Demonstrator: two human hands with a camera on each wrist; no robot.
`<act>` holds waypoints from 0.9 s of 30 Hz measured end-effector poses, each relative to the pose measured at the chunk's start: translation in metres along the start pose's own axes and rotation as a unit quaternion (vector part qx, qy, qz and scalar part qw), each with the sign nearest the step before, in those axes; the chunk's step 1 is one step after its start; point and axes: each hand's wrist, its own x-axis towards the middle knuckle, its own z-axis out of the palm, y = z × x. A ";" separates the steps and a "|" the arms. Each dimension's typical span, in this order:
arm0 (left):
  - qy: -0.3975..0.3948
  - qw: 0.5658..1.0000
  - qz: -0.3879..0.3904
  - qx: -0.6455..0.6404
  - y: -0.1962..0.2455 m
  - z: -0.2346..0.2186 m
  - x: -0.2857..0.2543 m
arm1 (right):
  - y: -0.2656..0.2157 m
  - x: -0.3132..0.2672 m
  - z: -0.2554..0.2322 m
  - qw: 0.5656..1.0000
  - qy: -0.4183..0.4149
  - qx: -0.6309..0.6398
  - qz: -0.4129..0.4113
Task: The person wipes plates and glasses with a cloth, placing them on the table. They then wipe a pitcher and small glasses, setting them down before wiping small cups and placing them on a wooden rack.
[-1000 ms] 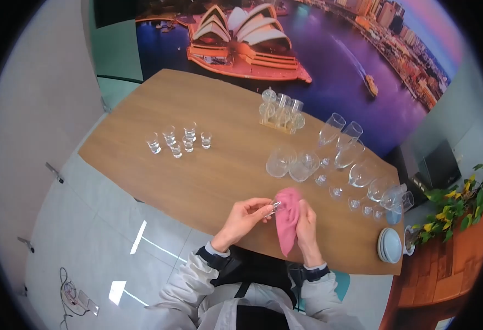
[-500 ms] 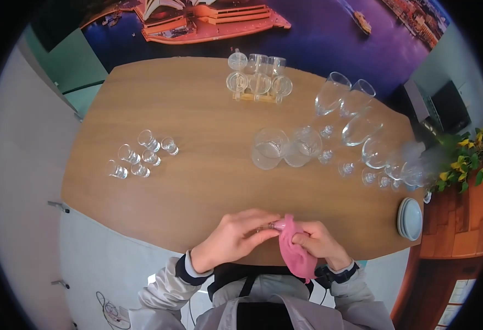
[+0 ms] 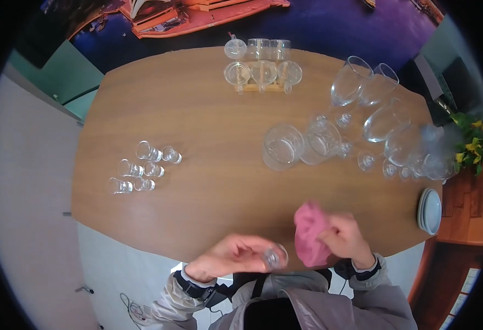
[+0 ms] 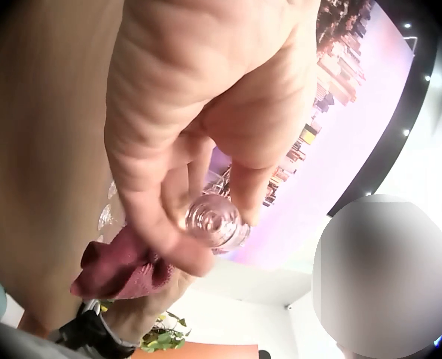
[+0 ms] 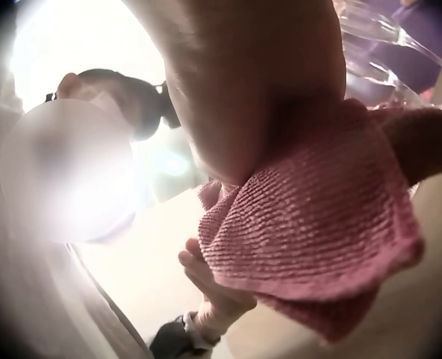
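In the head view my left hand (image 3: 228, 257) holds a small clear shot glass (image 3: 275, 257) over the table's near edge. The left wrist view looks at the thick round base of this shot glass (image 4: 212, 221), pinched between fingers and thumb. My right hand (image 3: 349, 237) grips a bunched pink cloth (image 3: 309, 235), apart from the glass. Up close in the right wrist view, the cloth (image 5: 303, 232) has a ribbed weave and drapes over the fingers, partly hiding them. Several matching shot glasses (image 3: 152, 169) stand grouped on the left of the wooden table (image 3: 208, 198).
A wooden rack (image 3: 262, 88) of glass cups stands at the back. Two wide tumblers (image 3: 283, 147) are right of centre. Stemmed glasses (image 3: 387, 122) line the right side, with stacked pale bowls (image 3: 431, 212) at the right edge and a yellow-flowered plant (image 3: 472, 146) beyond.
The glass was at the cloth, partly covered; now the hands are apart and it shows in the left hand. The cloth has moved right with the right hand. The head view has tilted down.
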 end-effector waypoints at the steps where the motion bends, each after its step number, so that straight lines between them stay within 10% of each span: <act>1: 0.038 0.999 0.027 0.026 0.004 -0.004 0.002 | 0.009 -0.008 0.001 0.991 0.066 0.069 0.097; 2: 0.107 0.993 0.048 -0.015 0.006 -0.007 0.004 | 0.008 -0.004 0.004 0.990 0.067 0.073 0.096; 3: 0.186 0.977 0.092 0.046 0.008 -0.012 0.011 | 0.002 0.001 0.010 0.889 0.240 0.340 0.192; 4: 0.261 0.949 0.137 0.109 0.010 -0.020 0.021 | -0.003 0.003 0.012 0.680 0.384 0.565 0.265; 11: 0.419 0.816 0.226 0.327 0.029 -0.083 0.082 | -0.039 -0.018 -0.007 0.921 0.203 0.214 0.256; 15: 0.435 0.758 0.198 0.444 0.034 -0.088 0.099 | 0.033 -0.048 0.026 0.775 0.346 0.462 0.259; 17: 0.454 0.737 0.172 0.470 0.037 -0.085 0.104 | 0.044 -0.034 0.021 0.750 0.019 0.661 -0.004; 20: 0.469 0.753 0.156 0.435 0.036 -0.082 0.097 | 0.041 -0.037 0.023 0.748 0.043 0.661 0.025; 27: 0.558 0.457 0.206 0.662 0.059 -0.088 0.026 | 0.044 -0.043 0.029 0.780 0.232 0.565 0.139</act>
